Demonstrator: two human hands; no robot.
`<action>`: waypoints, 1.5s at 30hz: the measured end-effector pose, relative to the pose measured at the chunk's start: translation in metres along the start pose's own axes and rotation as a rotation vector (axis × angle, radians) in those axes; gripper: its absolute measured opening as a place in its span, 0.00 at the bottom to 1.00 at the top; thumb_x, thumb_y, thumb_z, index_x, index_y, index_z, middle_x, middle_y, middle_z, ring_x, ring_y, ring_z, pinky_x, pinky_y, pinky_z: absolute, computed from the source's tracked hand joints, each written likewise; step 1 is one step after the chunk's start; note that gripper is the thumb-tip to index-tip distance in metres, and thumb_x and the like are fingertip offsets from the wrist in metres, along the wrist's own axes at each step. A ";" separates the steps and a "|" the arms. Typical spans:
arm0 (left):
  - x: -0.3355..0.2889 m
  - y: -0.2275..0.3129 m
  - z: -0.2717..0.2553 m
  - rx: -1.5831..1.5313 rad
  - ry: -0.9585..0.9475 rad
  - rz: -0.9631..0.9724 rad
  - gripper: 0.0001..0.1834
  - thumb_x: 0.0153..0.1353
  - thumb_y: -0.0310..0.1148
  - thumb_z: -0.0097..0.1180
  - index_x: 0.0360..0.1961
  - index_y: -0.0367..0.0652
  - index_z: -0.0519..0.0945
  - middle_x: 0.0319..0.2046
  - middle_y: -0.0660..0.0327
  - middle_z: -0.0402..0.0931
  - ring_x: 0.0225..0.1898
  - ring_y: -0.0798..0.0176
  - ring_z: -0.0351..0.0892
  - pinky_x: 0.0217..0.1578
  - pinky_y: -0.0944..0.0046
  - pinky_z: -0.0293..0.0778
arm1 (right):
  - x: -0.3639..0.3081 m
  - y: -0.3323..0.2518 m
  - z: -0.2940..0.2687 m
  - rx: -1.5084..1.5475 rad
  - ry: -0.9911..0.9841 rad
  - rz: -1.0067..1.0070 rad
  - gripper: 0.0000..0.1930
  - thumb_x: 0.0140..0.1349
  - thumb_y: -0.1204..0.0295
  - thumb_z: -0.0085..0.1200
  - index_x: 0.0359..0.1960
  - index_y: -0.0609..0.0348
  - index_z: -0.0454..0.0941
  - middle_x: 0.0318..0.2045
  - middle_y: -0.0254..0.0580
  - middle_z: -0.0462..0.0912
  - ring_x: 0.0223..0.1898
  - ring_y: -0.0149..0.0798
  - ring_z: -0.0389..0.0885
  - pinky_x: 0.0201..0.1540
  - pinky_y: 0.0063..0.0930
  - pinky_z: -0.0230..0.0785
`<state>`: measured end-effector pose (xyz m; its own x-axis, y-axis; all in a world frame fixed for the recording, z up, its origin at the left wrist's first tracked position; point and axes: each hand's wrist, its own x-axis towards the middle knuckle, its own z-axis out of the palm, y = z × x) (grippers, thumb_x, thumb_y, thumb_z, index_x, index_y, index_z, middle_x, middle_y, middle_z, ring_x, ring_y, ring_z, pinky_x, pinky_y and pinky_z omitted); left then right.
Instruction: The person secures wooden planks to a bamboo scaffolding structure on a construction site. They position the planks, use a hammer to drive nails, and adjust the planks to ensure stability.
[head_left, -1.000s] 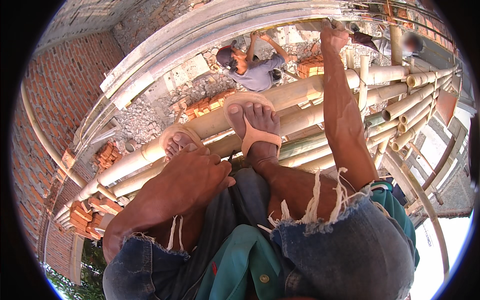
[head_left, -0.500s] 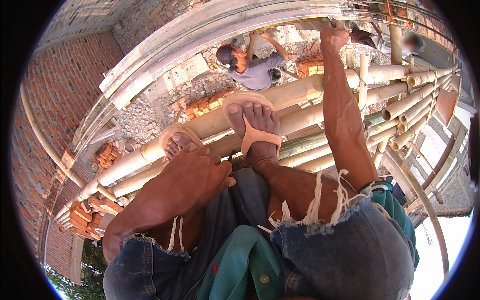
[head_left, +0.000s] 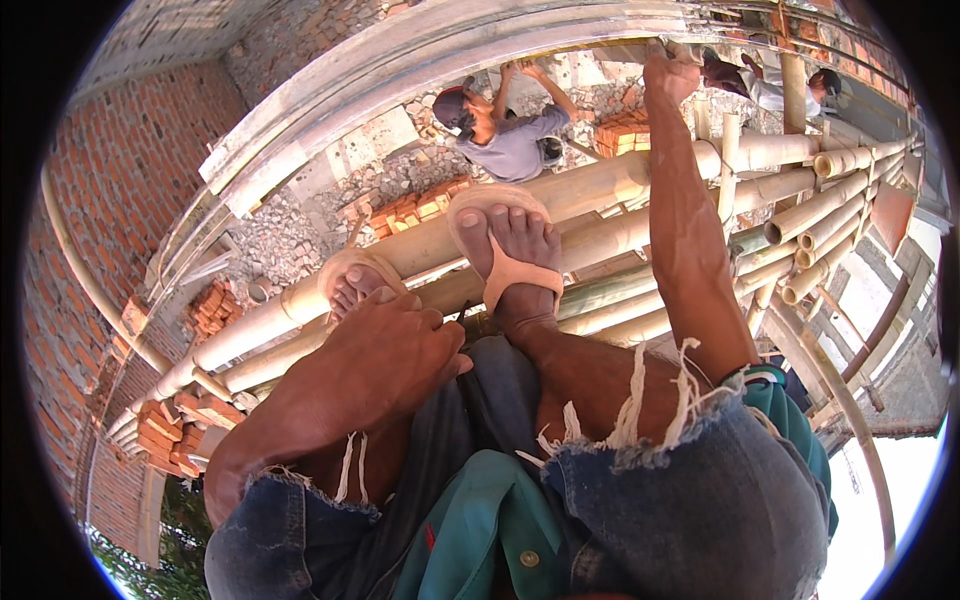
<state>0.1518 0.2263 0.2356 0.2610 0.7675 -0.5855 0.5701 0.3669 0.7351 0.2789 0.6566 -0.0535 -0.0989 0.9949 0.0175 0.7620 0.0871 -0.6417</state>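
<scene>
My right hand (head_left: 672, 80) reaches far forward, its arm stretched out over the bamboo poles. Its fingers are closed at the lower edge of the long pale beam (head_left: 440, 62), around something too small to make out. My left hand (head_left: 398, 342) is curled in front of my left knee, close to the toes of my left foot (head_left: 355, 285). Its fingers are bent in, and what they hold, if anything, is hidden. Both feet, in tan sandals, rest on a thick bamboo pole (head_left: 420, 244).
Below, a person in a grey shirt (head_left: 510, 148) raises both hands toward the beam. Another person in white (head_left: 790, 97) is at the far right. Orange brick stacks (head_left: 622, 132) and rubble (head_left: 285, 240) lie underneath. Bundled bamboo (head_left: 825, 235) sticks out at right; a brick wall (head_left: 150, 150) stands left.
Both my hands have stayed in place. The far-right person's head, blurred before, now shows a dark cap.
</scene>
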 end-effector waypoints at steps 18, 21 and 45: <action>0.001 -0.005 0.002 0.033 -0.010 0.032 0.20 0.70 0.46 0.54 0.36 0.38 0.84 0.31 0.50 0.83 0.42 0.47 0.82 0.50 0.50 0.73 | -0.003 -0.004 -0.006 -0.007 -0.008 -0.053 0.17 0.57 0.65 0.70 0.41 0.68 0.88 0.30 0.48 0.88 0.31 0.40 0.85 0.41 0.36 0.76; 0.000 -0.004 0.001 0.046 -0.014 0.032 0.20 0.71 0.46 0.54 0.36 0.38 0.84 0.31 0.51 0.83 0.42 0.47 0.82 0.50 0.50 0.73 | -0.003 -0.005 -0.005 0.035 -0.014 -0.017 0.17 0.57 0.66 0.71 0.41 0.68 0.88 0.30 0.49 0.89 0.32 0.40 0.85 0.41 0.35 0.77; -0.004 0.001 -0.002 0.036 0.030 0.027 0.18 0.71 0.45 0.54 0.40 0.39 0.83 0.36 0.50 0.84 0.45 0.47 0.82 0.51 0.49 0.73 | 0.010 0.007 -0.003 0.100 -0.088 0.029 0.21 0.55 0.65 0.73 0.44 0.71 0.87 0.34 0.49 0.89 0.34 0.38 0.86 0.43 0.32 0.77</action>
<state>0.1498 0.2245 0.2388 0.2538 0.7924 -0.5547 0.5907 0.3272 0.7376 0.2858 0.6675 -0.0555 -0.1373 0.9883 -0.0667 0.6982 0.0488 -0.7142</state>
